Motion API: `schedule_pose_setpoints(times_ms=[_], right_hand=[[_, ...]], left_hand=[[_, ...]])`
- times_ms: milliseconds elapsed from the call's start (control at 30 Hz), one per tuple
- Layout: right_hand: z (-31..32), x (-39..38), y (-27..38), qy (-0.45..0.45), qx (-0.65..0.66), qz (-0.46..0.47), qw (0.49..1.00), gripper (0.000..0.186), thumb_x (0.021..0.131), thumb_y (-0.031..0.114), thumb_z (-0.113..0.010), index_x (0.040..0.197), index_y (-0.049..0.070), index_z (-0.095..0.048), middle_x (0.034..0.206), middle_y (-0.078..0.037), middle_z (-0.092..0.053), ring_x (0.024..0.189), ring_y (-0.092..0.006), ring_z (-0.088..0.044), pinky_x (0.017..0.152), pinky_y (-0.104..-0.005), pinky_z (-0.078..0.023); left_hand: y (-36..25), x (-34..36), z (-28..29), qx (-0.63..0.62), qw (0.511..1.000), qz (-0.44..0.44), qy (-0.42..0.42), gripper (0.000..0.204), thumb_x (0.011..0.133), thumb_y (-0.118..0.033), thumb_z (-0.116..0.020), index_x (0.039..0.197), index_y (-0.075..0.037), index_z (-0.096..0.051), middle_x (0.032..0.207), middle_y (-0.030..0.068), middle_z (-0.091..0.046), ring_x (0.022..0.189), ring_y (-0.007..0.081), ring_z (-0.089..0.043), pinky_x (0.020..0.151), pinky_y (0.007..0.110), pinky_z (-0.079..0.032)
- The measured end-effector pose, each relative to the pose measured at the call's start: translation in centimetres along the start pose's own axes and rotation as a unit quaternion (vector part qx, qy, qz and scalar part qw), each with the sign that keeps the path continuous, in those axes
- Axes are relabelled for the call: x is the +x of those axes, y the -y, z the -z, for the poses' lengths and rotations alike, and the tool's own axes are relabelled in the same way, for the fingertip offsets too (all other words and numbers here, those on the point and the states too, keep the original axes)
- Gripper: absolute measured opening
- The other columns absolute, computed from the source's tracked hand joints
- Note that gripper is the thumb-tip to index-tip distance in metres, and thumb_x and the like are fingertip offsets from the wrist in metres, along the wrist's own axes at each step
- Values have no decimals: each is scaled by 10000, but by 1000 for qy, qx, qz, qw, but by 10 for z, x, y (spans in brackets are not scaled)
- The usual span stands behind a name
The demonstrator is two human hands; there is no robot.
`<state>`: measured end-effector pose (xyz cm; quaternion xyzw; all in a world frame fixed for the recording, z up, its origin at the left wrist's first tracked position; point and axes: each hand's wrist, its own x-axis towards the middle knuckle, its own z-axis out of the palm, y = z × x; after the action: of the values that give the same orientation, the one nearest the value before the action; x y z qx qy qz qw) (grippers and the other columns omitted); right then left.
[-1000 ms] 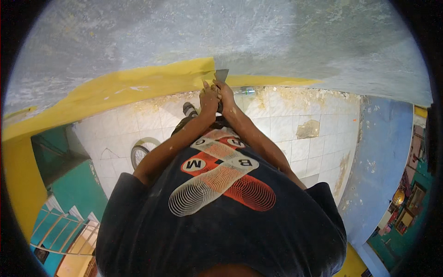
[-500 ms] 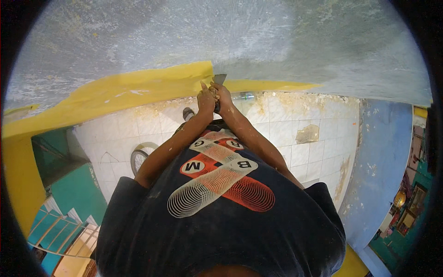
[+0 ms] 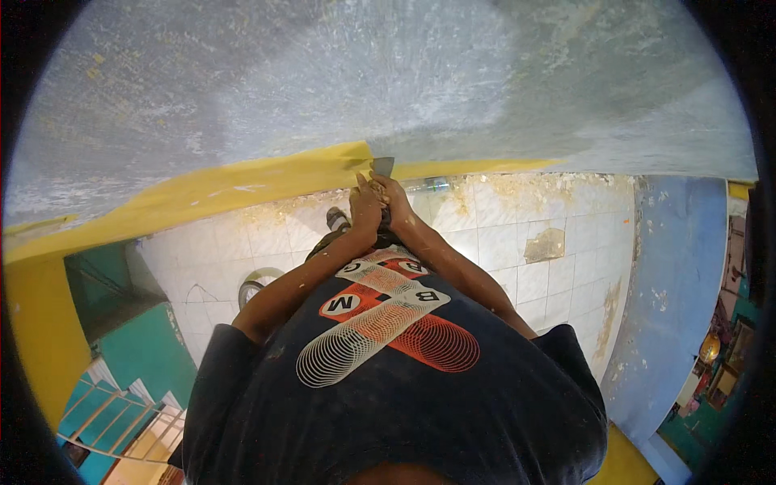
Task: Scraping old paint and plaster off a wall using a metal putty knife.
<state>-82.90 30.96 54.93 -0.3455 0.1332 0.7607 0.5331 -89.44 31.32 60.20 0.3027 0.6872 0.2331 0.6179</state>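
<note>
Already most of the grey plaster wall (image 3: 388, 89) looks stripped; a yellow paint band (image 3: 242, 186) remains. Left hand (image 3: 365, 202) and right hand (image 3: 394, 196) both clench the flat metal scraper (image 3: 382, 167), blade at that band's edge.

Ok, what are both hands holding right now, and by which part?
Both hands, left hand and right hand, share a grip on the handle of a flat grey metal scraper; its blade sticks out against the yellow painted band of the wall.
</note>
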Motion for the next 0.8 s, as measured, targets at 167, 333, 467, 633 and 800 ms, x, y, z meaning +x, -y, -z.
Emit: schedule_pose_setpoints(times_ms=[167,333,467,633,800], right_hand=[[-1,-8,2,14,-33,14,999,407,872,275,-457,485,159,-402,367,13,-336,298,-122,-300,341,-251,-285],[-5,-9,4,1,29,-19,999,388,865,290,-461,503,155,-418,370,7,-339,303,-136,-313,351,-269,-299],[-4,-3,8,-16,30,3,999,385,862,289,-460,505,153,-412,386,-1,-361,321,-150,-339,364,-269,-318],[4,-6,8,32,33,-35,998,395,866,314,-446,510,154,-386,401,6,-359,347,-129,-342,393,-250,-324],[2,-3,8,17,-22,6,1000,401,870,325,-435,508,161,-382,390,15,-347,340,-117,-334,378,-249,-310]], left_hand=[[10,15,0,41,999,12,-14,627,876,-539,-270,1083,18,-473,893,152,-555,832,231,-541,700,359,-434],[8,18,1,41,999,-2,17,631,872,-549,-268,1072,14,-474,870,148,-549,776,238,-542,682,351,-440],[-2,10,-4,43,997,60,12,629,875,-547,-259,1061,13,-478,854,141,-547,742,236,-540,668,348,-442],[0,10,-3,74,997,-16,17,617,882,-539,-243,1031,9,-485,832,138,-542,713,229,-541,640,359,-439],[6,18,-6,61,997,-40,18,600,884,-531,-250,999,9,-485,812,134,-543,697,221,-540,625,351,-436]])
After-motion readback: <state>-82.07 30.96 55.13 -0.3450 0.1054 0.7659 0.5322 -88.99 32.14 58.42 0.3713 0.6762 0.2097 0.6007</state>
